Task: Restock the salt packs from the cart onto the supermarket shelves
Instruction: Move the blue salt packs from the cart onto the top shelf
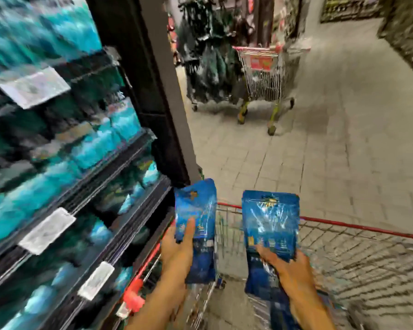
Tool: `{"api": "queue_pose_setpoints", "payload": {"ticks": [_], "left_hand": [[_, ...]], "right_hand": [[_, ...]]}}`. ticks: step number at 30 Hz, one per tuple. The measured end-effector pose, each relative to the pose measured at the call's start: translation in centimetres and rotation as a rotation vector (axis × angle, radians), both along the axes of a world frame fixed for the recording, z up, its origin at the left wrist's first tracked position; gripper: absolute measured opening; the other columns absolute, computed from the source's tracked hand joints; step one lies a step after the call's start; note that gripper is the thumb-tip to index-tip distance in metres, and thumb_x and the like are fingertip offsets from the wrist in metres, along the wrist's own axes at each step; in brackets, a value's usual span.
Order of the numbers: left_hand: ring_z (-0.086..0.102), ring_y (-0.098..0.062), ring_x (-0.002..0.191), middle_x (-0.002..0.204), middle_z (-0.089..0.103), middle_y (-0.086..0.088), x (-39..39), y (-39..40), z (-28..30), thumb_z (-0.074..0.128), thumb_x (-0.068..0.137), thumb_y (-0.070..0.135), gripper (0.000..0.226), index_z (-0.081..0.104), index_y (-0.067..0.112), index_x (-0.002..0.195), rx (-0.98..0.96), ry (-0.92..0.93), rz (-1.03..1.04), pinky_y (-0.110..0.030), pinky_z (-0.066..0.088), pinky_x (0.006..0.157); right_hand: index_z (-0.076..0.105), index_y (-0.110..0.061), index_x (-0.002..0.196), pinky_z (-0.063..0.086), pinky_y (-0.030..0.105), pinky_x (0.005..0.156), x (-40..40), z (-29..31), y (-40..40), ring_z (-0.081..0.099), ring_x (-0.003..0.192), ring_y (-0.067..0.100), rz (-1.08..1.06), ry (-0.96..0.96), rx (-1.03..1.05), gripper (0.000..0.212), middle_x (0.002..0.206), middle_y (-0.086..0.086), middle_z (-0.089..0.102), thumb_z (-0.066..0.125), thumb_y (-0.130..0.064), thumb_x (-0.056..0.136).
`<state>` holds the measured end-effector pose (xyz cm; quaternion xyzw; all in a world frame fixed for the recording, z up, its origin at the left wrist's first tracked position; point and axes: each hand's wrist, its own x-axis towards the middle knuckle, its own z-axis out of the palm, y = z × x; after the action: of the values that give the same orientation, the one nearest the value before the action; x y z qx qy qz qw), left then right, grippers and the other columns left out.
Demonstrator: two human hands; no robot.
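1. Two blue salt packs are held upright above the near cart (343,236); both are flat, glossy pouches with crinkled film and small pale print that is too blurred to be read.
2. The left salt pack (197,220) is gripped by the left hand (177,248), with the thumb laid up its front and the fingers hidden behind it.
3. The right salt pack (271,232) is gripped low down by the right hand (293,275), the thumb pressed on its front and the fingertips wrapped round its right edge.
4. The near cart is seen as a wire basket with a red rim; more blue packaging is glimpsed in its bottom below the right forearm, though its amount cannot be told.
5. The shelves (86,191) stand just left of the cart and are filled with blurred teal and light-blue packs; white price tags (47,231) are clipped to their dark front rails.
6. A second cart (267,75) of wire with a pink rim is parked well down the aisle on the grey tiled floor (332,151), beside a dark rack of hanging goods (208,58).
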<state>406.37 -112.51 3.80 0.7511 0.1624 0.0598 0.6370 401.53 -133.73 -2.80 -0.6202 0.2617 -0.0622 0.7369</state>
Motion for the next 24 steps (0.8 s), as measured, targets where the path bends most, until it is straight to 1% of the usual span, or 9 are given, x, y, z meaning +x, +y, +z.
{"api": "queue_pose_setpoints", "payload": {"ticks": [4, 7, 10, 13, 16, 19, 21, 23, 24], "left_hand": [[0.07, -0.015, 0.086, 0.093, 0.075, 0.001, -2.4, 5.7, 6.6, 0.06, 0.093, 0.036, 0.029, 0.067, 0.01, 0.106, -0.073, -0.109, 0.104, -0.027, 0.056, 0.078], [0.074, -0.014, 0.085, 0.094, 0.077, 0.002, -4.9, 9.7, 11.4, 0.063, 0.079, 0.049, 0.039, 0.068, 0.019, 0.102, -0.102, -0.247, 0.128, -0.031, 0.058, 0.073], [0.072, -0.025, 0.095, 0.101, 0.076, -0.002, -7.4, 13.8, 16.3, 0.064, 0.077, 0.049, 0.04, 0.068, 0.018, 0.103, -0.049, -0.41, 0.223, -0.042, 0.058, 0.082], [0.071, -0.017, 0.09, 0.099, 0.075, 0.0, -9.5, 17.5, 20.7, 0.064, 0.081, 0.042, 0.035, 0.065, 0.015, 0.103, 0.061, -0.565, 0.329, -0.034, 0.057, 0.078], [0.068, -0.009, 0.085, 0.096, 0.073, 0.003, -11.1, 21.7, 24.5, 0.065, 0.091, 0.027, 0.017, 0.061, 0.013, 0.101, 0.138, -0.684, 0.436, -0.03, 0.056, 0.078], [0.061, 0.005, 0.073, 0.088, 0.068, 0.007, -11.7, 25.5, 27.7, 0.067, 0.091, 0.019, 0.016, 0.058, 0.008, 0.099, 0.21, -0.778, 0.534, -0.015, 0.05, 0.071], [0.056, 0.014, 0.072, 0.09, 0.064, 0.008, -11.3, 27.6, 29.8, 0.067, 0.091, 0.018, 0.019, 0.055, 0.007, 0.102, 0.281, -0.807, 0.595, -0.005, 0.043, 0.069], [0.056, 0.01, 0.083, 0.097, 0.062, 0.004, -10.3, 29.2, 31.7, 0.067, 0.092, 0.02, 0.026, 0.052, 0.005, 0.107, 0.315, -0.817, 0.652, -0.003, 0.039, 0.071], [0.057, -0.001, 0.09, 0.102, 0.061, -0.001, -9.6, 29.7, 32.4, 0.067, 0.092, 0.021, 0.029, 0.051, 0.003, 0.109, 0.314, -0.812, 0.68, -0.004, 0.039, 0.071]], "right_hand": [[0.072, -0.014, 0.093, 0.051, 0.015, 0.049, 2.1, 7.5, 4.6, 0.071, 0.063, 0.004, 0.137, -0.179, 0.012, 0.032, 0.073, -0.008, 0.077, 0.088, -0.014, 0.065], [0.076, -0.015, 0.089, 0.055, 0.019, 0.054, 2.3, 12.4, 9.0, 0.074, 0.071, 0.008, 0.283, -0.336, 0.006, 0.045, 0.08, -0.005, 0.078, 0.087, -0.033, 0.05], [0.08, -0.02, 0.083, 0.055, 0.019, 0.053, 2.9, 17.0, 14.0, 0.075, 0.071, 0.012, 0.422, -0.481, 0.003, 0.045, 0.082, -0.002, 0.079, 0.086, -0.04, 0.043], [0.078, -0.017, 0.092, 0.057, 0.023, 0.059, 3.9, 20.9, 19.1, 0.076, 0.079, 0.017, 0.54, -0.614, 0.055, 0.051, 0.091, 0.003, 0.079, 0.087, -0.038, 0.047], [0.077, -0.021, 0.1, 0.059, 0.026, 0.067, 5.1, 25.0, 24.6, 0.076, 0.088, 0.018, 0.652, -0.749, 0.076, 0.051, 0.099, 0.002, 0.078, 0.088, -0.04, 0.053], [0.077, -0.026, 0.099, 0.06, 0.033, 0.077, 6.1, 29.5, 29.5, 0.075, 0.092, 0.019, 0.712, -0.861, 0.084, 0.051, 0.101, -0.001, 0.078, 0.092, -0.045, 0.053], [0.077, -0.03, 0.097, 0.06, 0.034, 0.079, 7.3, 32.4, 32.6, 0.075, 0.093, 0.018, 0.756, -0.928, 0.074, 0.04, 0.101, -0.002, 0.078, 0.09, -0.036, 0.06], [0.078, -0.03, 0.091, 0.06, 0.031, 0.076, 9.0, 35.1, 35.4, 0.075, 0.088, 0.015, 0.78, -0.979, 0.085, 0.028, 0.097, -0.003, 0.078, 0.088, -0.022, 0.067], [0.078, -0.027, 0.089, 0.06, 0.031, 0.076, 9.8, 36.4, 36.7, 0.075, 0.088, 0.015, 0.784, -0.986, 0.096, 0.024, 0.097, -0.003, 0.078, 0.087, -0.018, 0.069]]}}
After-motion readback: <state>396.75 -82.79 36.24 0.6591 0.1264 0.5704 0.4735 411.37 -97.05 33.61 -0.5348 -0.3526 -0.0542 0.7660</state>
